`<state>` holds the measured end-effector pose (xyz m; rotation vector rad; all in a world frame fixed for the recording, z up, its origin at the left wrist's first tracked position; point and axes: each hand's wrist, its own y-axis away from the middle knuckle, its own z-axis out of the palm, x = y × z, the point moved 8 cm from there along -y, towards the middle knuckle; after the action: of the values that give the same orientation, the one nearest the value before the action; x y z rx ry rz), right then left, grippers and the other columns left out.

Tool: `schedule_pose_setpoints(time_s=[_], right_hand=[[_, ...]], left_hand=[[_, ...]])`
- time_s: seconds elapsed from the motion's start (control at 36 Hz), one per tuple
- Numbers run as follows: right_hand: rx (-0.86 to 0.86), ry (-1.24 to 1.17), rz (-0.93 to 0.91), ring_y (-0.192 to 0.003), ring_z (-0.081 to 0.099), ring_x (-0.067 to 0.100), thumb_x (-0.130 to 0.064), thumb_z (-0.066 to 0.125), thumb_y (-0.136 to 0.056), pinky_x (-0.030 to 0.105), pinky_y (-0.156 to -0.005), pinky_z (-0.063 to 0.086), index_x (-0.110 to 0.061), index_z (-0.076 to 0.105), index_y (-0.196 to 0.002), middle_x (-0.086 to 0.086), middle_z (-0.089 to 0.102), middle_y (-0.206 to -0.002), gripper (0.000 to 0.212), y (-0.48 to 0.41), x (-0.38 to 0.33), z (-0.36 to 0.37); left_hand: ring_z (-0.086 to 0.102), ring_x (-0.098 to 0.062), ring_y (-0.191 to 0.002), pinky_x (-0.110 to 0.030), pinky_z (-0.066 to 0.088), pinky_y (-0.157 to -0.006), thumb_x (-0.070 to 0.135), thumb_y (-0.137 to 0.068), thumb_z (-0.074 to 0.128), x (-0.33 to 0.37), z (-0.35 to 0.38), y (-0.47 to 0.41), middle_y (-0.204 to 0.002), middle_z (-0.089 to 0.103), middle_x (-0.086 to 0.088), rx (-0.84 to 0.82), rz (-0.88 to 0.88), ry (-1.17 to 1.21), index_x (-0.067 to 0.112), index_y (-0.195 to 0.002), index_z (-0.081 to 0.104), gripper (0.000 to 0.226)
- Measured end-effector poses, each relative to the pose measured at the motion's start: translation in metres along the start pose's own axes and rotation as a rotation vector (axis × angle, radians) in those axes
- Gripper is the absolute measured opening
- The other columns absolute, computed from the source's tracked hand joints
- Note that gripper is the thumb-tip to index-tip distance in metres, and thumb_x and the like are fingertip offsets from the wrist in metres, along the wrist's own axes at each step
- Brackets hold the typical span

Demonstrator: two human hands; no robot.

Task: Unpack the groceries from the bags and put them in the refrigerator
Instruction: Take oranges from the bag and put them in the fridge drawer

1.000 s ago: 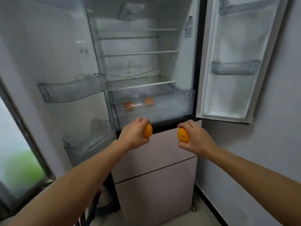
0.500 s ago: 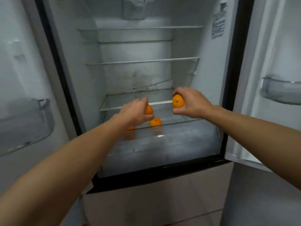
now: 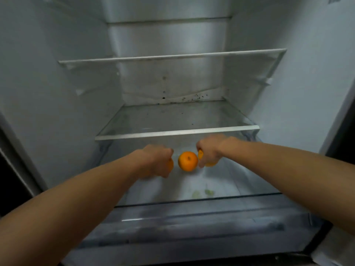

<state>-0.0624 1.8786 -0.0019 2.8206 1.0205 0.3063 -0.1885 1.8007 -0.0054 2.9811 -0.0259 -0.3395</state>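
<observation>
Orange fruit: one loose orange lies in the crisper drawer; left hand and right hand each grip another, not yet released. Remaining groceries can't be seen.

Left hand grips the left orange, right hand the right orange, both low in the drawer, just under the glass shelf edge, so little headroom. A loose orange blocks the gap between them. Open floor toward the drawer's front wall; wide room above the shelf.
</observation>
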Motion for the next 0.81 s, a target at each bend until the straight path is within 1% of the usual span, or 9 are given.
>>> schedule_pose_setpoints(time_s=[0.11, 0.22, 0.31, 0.39, 0.5, 0.64, 0.72, 0.75, 0.81], right_hand=[[-0.042, -0.098, 0.018, -0.099, 0.062, 0.027, -0.053, 0.079, -0.071, 0.033, -0.079, 0.052, -0.015, 0.062, -0.116, 0.007, 0.064, -0.113, 0.061, -0.018, 0.004, 0.016], [-0.041, -0.251, 0.061, -0.104, 0.057, 0.027, -0.042, 0.079, -0.075, 0.03, -0.075, 0.044, -0.016, 0.048, -0.129, 0.009, 0.057, -0.122, 0.068, -0.024, 0.016, 0.032], [-0.047, -0.346, 0.081, -0.111, 0.056, 0.027, -0.044, 0.08, -0.074, 0.033, -0.085, 0.049, -0.018, 0.041, -0.14, 0.009, 0.055, -0.129, 0.08, -0.025, 0.023, 0.038], [-0.064, -0.297, 0.111, -0.12, 0.053, 0.03, -0.048, 0.077, -0.076, 0.036, -0.093, 0.049, -0.017, 0.035, -0.146, 0.01, 0.051, -0.137, 0.087, -0.023, 0.027, 0.038], [-0.049, -0.113, 0.15, -0.112, 0.058, 0.031, -0.05, 0.074, -0.078, 0.032, -0.081, 0.048, -0.01, 0.048, -0.128, 0.013, 0.058, -0.127, 0.069, -0.011, 0.031, 0.03], [-0.061, -0.022, 0.204, -0.097, 0.064, 0.03, -0.046, 0.074, -0.08, 0.031, -0.074, 0.05, -0.006, 0.063, -0.107, 0.012, 0.066, -0.106, 0.05, 0.015, 0.038, 0.01], [-0.017, 0.02, 0.223, -0.08, 0.056, 0.027, -0.041, 0.073, -0.083, 0.03, -0.067, 0.045, -0.01, 0.053, -0.081, 0.008, 0.056, -0.082, 0.037, 0.033, 0.041, -0.004], [0.004, 0.04, 0.227, -0.078, 0.054, 0.027, -0.041, 0.072, -0.083, 0.03, -0.066, 0.045, -0.012, 0.049, -0.079, 0.007, 0.053, -0.08, 0.037, 0.039, 0.041, -0.009], [0.054, 0.078, 0.215, -0.081, 0.054, 0.028, -0.043, 0.071, -0.083, 0.031, -0.068, 0.047, -0.014, 0.049, -0.085, 0.01, 0.056, -0.09, 0.037, 0.047, 0.038, -0.02]], left_hand=[[0.06, -0.031, -0.102, -0.031, 0.046, -0.075, 0.033, -0.079, 0.071, 0.003, 0.017, -0.022, -0.12, 0.057, -0.012, -0.073, 0.039, 0.084, 0.016, -0.12, 0.051, 0.049], [0.057, -0.034, -0.109, -0.036, 0.048, -0.086, 0.027, -0.083, 0.068, 0.006, 0.018, -0.039, -0.125, 0.052, -0.016, -0.057, 0.08, 0.129, 0.011, -0.125, 0.047, 0.05], [0.055, -0.035, -0.113, -0.036, 0.046, -0.089, 0.028, -0.086, 0.066, 0.004, 0.021, -0.047, -0.127, 0.049, -0.016, -0.051, 0.087, 0.136, 0.01, -0.129, 0.044, 0.052], [0.054, -0.035, -0.116, -0.036, 0.046, -0.088, 0.033, -0.085, 0.069, 0.0, 0.019, -0.05, -0.131, 0.046, -0.014, -0.045, 0.068, 0.115, 0.012, -0.137, 0.038, 0.063], [0.055, -0.034, -0.113, -0.034, 0.045, -0.084, 0.034, -0.084, 0.069, -0.007, 0.011, -0.047, -0.128, 0.046, -0.013, -0.013, 0.026, 0.109, 0.011, -0.136, 0.039, 0.064], [0.057, -0.032, -0.107, -0.032, 0.047, -0.083, 0.036, -0.084, 0.064, -0.008, 0.002, -0.038, -0.121, 0.053, -0.014, -0.009, -0.001, 0.088, 0.014, -0.124, 0.054, 0.047], [0.057, -0.032, -0.105, -0.031, 0.046, -0.082, 0.039, -0.088, 0.056, -0.005, -0.004, -0.028, -0.119, 0.055, -0.014, -0.013, -0.002, 0.035, 0.019, -0.123, 0.06, 0.04], [0.057, -0.032, -0.107, -0.032, 0.045, -0.081, 0.041, -0.089, 0.054, -0.004, -0.007, -0.023, -0.118, 0.057, -0.014, -0.011, -0.007, 0.009, 0.018, -0.122, 0.06, 0.04], [0.058, -0.032, -0.108, -0.032, 0.045, -0.079, 0.043, -0.09, 0.055, -0.005, -0.015, -0.012, -0.118, 0.059, -0.014, -0.008, -0.02, -0.026, 0.013, -0.121, 0.06, 0.043]])
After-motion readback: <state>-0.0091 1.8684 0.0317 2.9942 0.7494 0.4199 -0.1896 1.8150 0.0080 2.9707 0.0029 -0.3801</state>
